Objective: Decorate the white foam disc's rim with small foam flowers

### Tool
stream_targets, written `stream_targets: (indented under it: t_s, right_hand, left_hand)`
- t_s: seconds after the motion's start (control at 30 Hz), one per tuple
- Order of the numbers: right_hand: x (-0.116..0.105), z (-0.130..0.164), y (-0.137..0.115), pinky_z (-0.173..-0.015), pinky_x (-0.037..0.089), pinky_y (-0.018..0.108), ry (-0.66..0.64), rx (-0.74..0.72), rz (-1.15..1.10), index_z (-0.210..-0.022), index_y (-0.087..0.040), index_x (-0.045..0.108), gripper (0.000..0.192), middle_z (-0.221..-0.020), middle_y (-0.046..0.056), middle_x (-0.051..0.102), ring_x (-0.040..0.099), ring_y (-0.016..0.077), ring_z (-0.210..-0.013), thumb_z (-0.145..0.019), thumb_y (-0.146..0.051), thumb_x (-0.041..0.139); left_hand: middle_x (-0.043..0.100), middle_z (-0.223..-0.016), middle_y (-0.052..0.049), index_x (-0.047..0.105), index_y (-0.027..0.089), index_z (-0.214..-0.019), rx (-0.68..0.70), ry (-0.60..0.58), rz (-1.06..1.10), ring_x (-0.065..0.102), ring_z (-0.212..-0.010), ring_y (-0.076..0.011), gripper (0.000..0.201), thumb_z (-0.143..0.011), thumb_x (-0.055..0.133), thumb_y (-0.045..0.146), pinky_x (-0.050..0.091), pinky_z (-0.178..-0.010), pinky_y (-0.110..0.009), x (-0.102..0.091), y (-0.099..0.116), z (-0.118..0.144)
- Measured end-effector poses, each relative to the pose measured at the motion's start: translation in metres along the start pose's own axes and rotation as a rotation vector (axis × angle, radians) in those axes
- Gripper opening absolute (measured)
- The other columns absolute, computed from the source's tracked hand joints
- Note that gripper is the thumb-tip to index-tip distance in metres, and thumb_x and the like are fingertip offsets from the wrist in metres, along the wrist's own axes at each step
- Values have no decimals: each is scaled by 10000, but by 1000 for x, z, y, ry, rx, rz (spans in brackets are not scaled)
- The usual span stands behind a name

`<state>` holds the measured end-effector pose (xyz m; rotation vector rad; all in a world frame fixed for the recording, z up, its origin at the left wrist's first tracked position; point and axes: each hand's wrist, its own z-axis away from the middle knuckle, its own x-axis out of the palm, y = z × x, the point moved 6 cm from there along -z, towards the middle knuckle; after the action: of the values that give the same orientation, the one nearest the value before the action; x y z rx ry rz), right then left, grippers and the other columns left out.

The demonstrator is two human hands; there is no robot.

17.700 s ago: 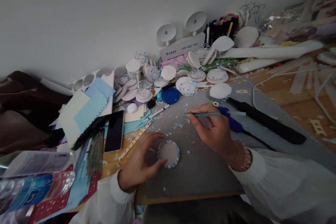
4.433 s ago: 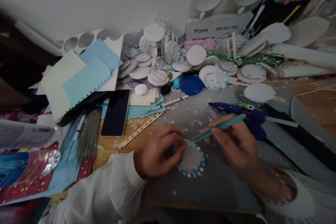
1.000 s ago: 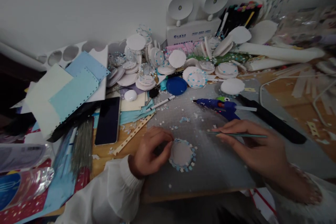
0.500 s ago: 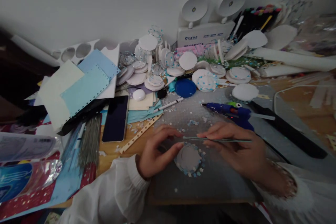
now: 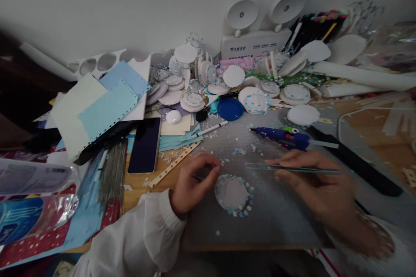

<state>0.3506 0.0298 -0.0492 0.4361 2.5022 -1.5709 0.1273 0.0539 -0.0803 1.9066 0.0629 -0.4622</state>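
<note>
Two hands flank the disc (image 5: 233, 191): right hand (image 5: 320, 197) grips tweezers (image 5: 289, 169), left hand (image 5: 191, 181) pinched, glue gun (image 5: 282, 136) behind.

head view | worn on head | faces forward and down | close above counter (image 5: 143, 186) | wall behind counter

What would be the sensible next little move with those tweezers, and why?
Probably swing the tweezers toward the loose paper bits on the grey mat to pick one. The right hand holds them flat above the mat, tips seemingly bare, while the left hand rests beside the round disc, whose rim already carries blue and white bits.
</note>
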Motion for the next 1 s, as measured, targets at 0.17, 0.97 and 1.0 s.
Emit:
stream_targets:
  t_s: [0.17, 0.97, 1.0]
  right_hand:
    - [-20, 15, 19, -644, 577, 297, -4, 16, 217, -802, -270, 671, 78, -781, 0, 739, 701, 177, -731, -776, -211, 715]
    - [11, -25, -11, -591, 583, 297, 14, -56, -96, -775, -255, 643, 156, -690, -2, 674, 712, 190, -720, -758, -111, 698]
    - [15, -26, -12, -574, 583, 294, 22, -58, -128, -773, -260, 643, 163, -683, -2, 666, 713, 191, -714, -761, -106, 694]
  left_hand:
    - [644, -814, -45, 629, 168, -855, 35, 34, -156, 591, -777, -157, 81, -892, 559, 187, 471, -722, -277, -1, -4, -1]
    - [644, -830, -54, 611, 181, -817, 107, -11, -280, 574, -832, -198, 108, -894, 534, 185, 402, -788, -354, 0, 3, 0]
    - [640, -860, -60, 617, 182, -820, 110, 8, -288, 571, -854, -204, 78, -877, 564, 188, 403, -797, -358, 0, 5, 0]
